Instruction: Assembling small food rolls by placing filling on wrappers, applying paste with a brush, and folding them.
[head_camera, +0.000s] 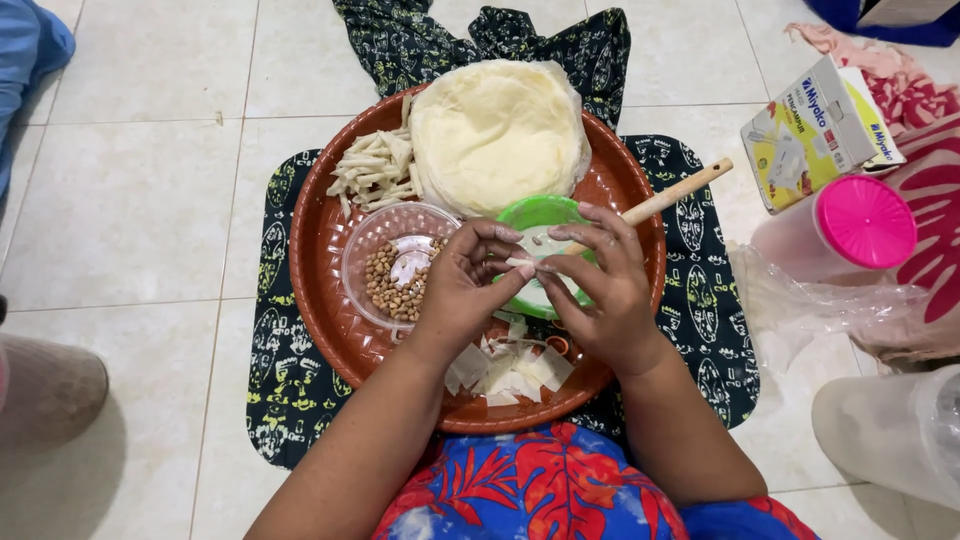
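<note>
Both hands meet over a round brown tray (322, 250). My left hand (465, 285) and my right hand (600, 285) pinch a small pale rolled piece of wrapper (520, 263) between their fingertips. Right under them stands a green bowl (540, 212) of white paste with a wooden spoon (675, 194) resting in it. A clear bowl of peanuts (392, 270) sits to the left of my left hand. Small cut wrapper squares (510, 370) lie below the hands. A stack of round pale wrapper sheets (495, 130) and a pile of finished thin rolls (372, 165) fill the tray's far side.
The tray rests on a dark patterned cloth (275, 380) on white floor tiles. At the right are a cardboard box (815, 130), a container with a pink lid (862, 222), clear plastic bags (810, 300) and a translucent container (895, 425). A grey object (45, 385) sits at the left edge.
</note>
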